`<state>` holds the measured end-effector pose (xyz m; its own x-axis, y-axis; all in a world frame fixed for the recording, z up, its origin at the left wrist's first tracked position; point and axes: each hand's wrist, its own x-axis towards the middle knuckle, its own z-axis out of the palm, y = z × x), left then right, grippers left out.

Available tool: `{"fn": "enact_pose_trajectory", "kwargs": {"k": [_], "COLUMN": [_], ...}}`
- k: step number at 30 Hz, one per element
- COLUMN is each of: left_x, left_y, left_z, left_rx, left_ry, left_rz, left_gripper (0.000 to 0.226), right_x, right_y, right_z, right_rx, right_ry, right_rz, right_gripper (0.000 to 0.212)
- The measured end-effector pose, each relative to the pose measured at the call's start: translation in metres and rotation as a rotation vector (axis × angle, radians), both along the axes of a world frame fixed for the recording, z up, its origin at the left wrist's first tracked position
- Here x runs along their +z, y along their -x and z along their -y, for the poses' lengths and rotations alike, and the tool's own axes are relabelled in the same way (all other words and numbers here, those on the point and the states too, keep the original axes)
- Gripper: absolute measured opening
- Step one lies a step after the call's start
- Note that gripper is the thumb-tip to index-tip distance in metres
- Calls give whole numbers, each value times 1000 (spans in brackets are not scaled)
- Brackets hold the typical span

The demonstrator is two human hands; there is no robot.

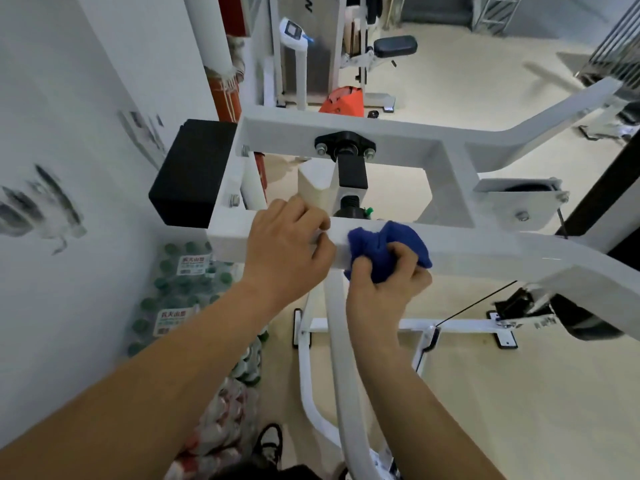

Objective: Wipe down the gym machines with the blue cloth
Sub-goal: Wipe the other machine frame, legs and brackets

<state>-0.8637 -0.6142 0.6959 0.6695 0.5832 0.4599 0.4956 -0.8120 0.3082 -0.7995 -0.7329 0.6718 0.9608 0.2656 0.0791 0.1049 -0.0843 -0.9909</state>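
Fingers of the right hand are curled tight round the bunched blue cloth, pressing it onto the white bar of the machine frame. Just left of them, on the same bar, the left hand grips with its fingers wrapped over the top, probably to steady it. The bar's long axis runs left to right. Its bare stretch lies right of the cloth, nearer the right hand, so a rightward stroke looks likeliest. Beyond the fingers sit the black bracket and the far crossbar.

Cloth on frame bar, left hand just beside it.
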Motion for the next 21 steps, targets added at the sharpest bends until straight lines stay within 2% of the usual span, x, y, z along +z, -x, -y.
{"fn": "enact_pose_trajectory", "kwargs": {"k": [2, 4, 8, 10, 16, 18, 21], "left_x": [0, -1, -2, -2, 6, 8, 11], "left_y": [1, 3, 6, 2, -6, -12, -30], "left_z": [0, 0, -3, -2, 9, 10, 18], "left_rx": [-13, -44, -83, -70, -52, -101, -132], "left_ry": [-2, -15, -22, -13, 19, 35, 87], "left_rz": [8, 6, 50, 51, -47, -42, -12], "left_gripper": [12, 13, 12, 15, 24, 21, 17], "right_x": [-5, -6, -6, -11, -15, -8, -6], "right_y": [13, 5, -50, -56, -21, -44, -107], "right_z": [-5, 4, 35, 37, 17, 32, 65], "right_rx": [99, 99, -178, -244, -28, -102, -382], "right_ry": [5, 43, 132, 149, 58, 32, 50], "right_rz": [84, 100, -47, -43, -23, -61, -111], "right_gripper": [46, 48, 34, 33, 39, 32, 37]}}
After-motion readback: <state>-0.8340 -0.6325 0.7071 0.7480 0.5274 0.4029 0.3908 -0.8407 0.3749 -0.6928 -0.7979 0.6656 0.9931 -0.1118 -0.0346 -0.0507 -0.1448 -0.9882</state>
